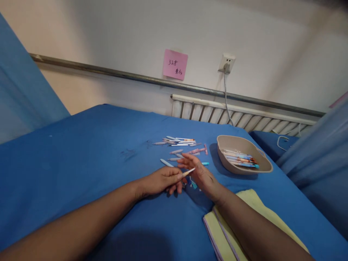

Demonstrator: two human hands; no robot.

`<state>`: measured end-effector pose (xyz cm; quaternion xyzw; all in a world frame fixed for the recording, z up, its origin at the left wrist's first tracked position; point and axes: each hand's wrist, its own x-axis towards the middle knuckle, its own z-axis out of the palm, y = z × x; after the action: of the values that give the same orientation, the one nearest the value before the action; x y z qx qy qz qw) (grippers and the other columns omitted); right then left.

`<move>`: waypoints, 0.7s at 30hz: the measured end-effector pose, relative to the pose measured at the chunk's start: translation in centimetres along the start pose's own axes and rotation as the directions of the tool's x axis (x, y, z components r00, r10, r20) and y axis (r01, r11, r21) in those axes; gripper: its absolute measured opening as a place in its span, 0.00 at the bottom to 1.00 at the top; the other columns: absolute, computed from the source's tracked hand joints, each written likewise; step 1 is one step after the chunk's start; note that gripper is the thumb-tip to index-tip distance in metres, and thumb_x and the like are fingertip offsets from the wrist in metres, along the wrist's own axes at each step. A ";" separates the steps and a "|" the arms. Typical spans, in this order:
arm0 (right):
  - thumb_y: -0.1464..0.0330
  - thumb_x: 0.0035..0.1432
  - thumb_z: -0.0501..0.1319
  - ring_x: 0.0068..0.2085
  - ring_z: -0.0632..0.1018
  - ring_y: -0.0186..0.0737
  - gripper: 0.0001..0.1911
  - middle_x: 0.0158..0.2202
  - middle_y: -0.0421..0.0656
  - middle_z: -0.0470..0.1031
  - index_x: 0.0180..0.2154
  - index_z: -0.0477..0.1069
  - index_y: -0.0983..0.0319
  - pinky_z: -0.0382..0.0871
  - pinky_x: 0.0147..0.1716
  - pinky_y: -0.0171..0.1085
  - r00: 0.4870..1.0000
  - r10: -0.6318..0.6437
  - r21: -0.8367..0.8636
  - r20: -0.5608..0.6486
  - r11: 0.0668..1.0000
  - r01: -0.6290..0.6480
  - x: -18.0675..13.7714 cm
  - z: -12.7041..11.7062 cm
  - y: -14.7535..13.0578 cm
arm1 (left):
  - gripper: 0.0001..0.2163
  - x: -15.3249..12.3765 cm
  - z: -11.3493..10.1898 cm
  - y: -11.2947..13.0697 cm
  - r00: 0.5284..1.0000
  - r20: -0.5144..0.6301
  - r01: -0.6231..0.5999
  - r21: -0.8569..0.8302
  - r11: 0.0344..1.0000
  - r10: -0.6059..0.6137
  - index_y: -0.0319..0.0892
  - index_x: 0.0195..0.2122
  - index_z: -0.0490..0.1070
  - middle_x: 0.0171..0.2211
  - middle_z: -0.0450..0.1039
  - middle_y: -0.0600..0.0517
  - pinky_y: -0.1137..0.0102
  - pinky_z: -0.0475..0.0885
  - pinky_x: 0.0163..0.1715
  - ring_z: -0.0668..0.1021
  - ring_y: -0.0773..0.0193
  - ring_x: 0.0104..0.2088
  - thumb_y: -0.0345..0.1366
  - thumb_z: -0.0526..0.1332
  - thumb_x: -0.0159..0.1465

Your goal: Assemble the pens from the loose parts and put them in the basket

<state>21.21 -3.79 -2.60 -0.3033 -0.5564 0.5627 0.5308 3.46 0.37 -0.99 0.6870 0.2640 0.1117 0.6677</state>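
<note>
My left hand (163, 180) rests on the blue cloth with its fingers pinched round a thin pale pen part (189, 172) that points up to the right. My right hand (199, 173) is just beside it, fingers loosely spread and stretched toward the loose pens, its palm touching the tip of that part. Several pens and pen parts (181, 144) lie scattered on the cloth just beyond both hands. A small teal piece (205, 163) lies by my right fingers.
A beige oval tray (265, 167) holding several pens stands to the right of my hands. A folded yellow towel (217, 232) lies under my right forearm. The blue-covered table (81, 159) meets a wall with a radiator, a socket and a pink note (175, 64).
</note>
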 end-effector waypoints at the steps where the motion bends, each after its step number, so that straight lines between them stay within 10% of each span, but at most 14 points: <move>1: 0.43 0.54 0.50 0.50 0.71 0.47 0.33 0.52 0.48 0.67 0.55 0.63 0.54 0.65 0.48 0.48 1.000 0.005 0.051 -0.020 0.999 -0.004 0.2 -0.1 0.0 | 0.19 -0.1 0.0 0.1 1.000 -0.013 -0.003 -0.010 1.000 0.003 0.37 0.37 0.69 0.25 0.74 0.52 0.77 0.60 0.18 0.67 0.73 0.18 0.50 0.52 0.63; 10: 0.55 0.50 0.63 0.26 0.70 0.32 0.16 0.27 0.39 0.72 0.32 0.71 0.62 0.62 0.26 0.32 0.866 -0.056 -0.170 -0.497 0.985 -0.034 1.2 -3.4 -1.2 | 0.15 0.0 -1.3 0.0 0.984 -0.177 -0.030 -0.231 0.973 -0.011 0.36 0.36 0.70 0.30 0.74 0.49 0.76 0.66 0.24 0.74 0.69 0.26 0.45 0.61 0.59; 17: 0.60 0.49 0.61 0.25 0.70 0.34 0.12 0.25 0.38 0.71 0.31 0.68 0.61 0.63 0.25 0.33 0.845 -0.111 -0.386 -0.523 0.915 -0.119 1.9 -6.8 0.1 | 0.12 0.2 -2.2 -0.3 0.955 -0.282 -0.049 -0.468 0.882 -0.096 0.36 0.39 0.73 0.33 0.76 0.46 0.73 0.69 0.29 0.76 0.67 0.28 0.40 0.61 0.60; 21: 0.64 0.52 0.58 0.31 0.73 0.38 0.09 0.30 0.41 0.73 0.34 0.70 0.61 0.66 0.32 0.37 0.888 -0.161 -0.669 -0.431 0.718 -0.194 1.6 -7.7 1.0 | 0.11 0.1 -2.3 -0.1 0.948 -0.297 -0.057 -0.512 0.857 -0.114 0.36 0.39 0.74 0.31 0.76 0.47 0.74 0.70 0.28 0.76 0.69 0.27 0.39 0.60 0.61</move>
<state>27.67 0.25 -4.64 -0.6094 -0.5816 0.2284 0.4881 2.39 2.38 -0.88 0.4529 0.3385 0.2766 0.7770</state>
